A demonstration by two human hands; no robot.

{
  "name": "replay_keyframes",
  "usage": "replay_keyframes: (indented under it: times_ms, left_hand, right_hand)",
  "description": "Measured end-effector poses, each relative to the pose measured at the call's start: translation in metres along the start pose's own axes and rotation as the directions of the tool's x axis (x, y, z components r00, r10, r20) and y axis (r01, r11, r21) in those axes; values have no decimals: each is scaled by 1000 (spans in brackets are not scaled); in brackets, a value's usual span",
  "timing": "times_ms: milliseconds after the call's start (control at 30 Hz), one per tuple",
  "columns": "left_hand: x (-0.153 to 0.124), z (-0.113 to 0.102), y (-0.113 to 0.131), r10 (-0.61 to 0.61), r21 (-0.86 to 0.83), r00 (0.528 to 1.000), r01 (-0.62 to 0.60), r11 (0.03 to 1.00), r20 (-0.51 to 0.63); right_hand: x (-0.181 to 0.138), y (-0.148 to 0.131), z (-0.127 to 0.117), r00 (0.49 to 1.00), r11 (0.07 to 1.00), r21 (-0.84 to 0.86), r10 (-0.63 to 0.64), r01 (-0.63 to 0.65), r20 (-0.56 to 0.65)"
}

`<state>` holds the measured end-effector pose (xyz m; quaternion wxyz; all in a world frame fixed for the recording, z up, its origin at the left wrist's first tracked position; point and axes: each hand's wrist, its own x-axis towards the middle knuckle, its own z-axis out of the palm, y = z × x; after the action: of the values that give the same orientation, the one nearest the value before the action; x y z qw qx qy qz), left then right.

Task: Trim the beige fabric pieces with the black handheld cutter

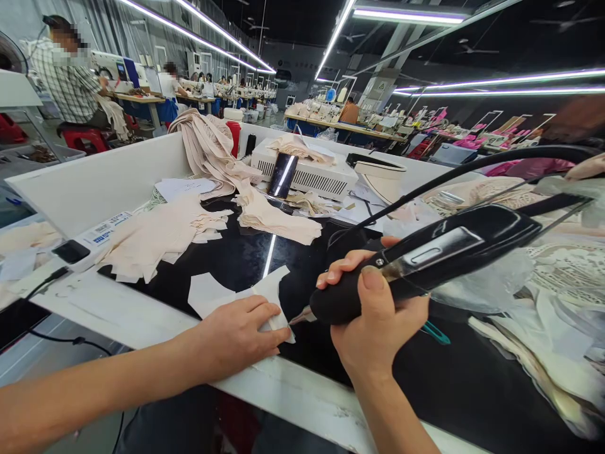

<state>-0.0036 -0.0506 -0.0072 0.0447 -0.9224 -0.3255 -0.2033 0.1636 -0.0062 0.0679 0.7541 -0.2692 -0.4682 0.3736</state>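
Note:
My left hand [241, 334] is closed over the right end of a white cut piece [208, 295], fabric or paper, pressing it to the glossy black tabletop [331, 353] near its front edge. In my right hand [373, 309] is a black corded hand tool [439, 249] with a silver plate on its side, gripped with the thumb on top. Its thin metal tip [302, 315] points left and meets or nearly meets the piece's right edge by my left fingertips. Exact contact is hard to make out.
Stacks of pale pink cut fabric [161, 233] lie left and behind. A phone [283, 175] leans against a white vented box [302, 170]. At right are plastic bags [491, 284], lace pieces and a teal clip-like item [435, 332]. A cable [454, 170] arches overhead. People sit at sewing machines beyond.

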Motion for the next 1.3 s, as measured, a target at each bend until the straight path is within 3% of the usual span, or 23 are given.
replay_keyframes:
  times_ms: [667,900,1033,1300]
  left_hand:
    - [-1,3,0,-29,-30,997,27,999,-75]
    - [-5,0,31,-77,66,992,84,994,-96]
    - [-7,-6,43,-48,103,997,54,993,-65]
    - [-5,-14,12,11,9,999,-11,1000,-30]
  right_hand:
    - [6,12,9,1000,998,-60,-6,5,-10]
    - [-2,1,3,999,998,-51,27,-25,26]
    - [-11,-8,-3,999,998,-62,17,-15,45]
    - [-16,-10,-4,999,996,-83,13,-10,34]
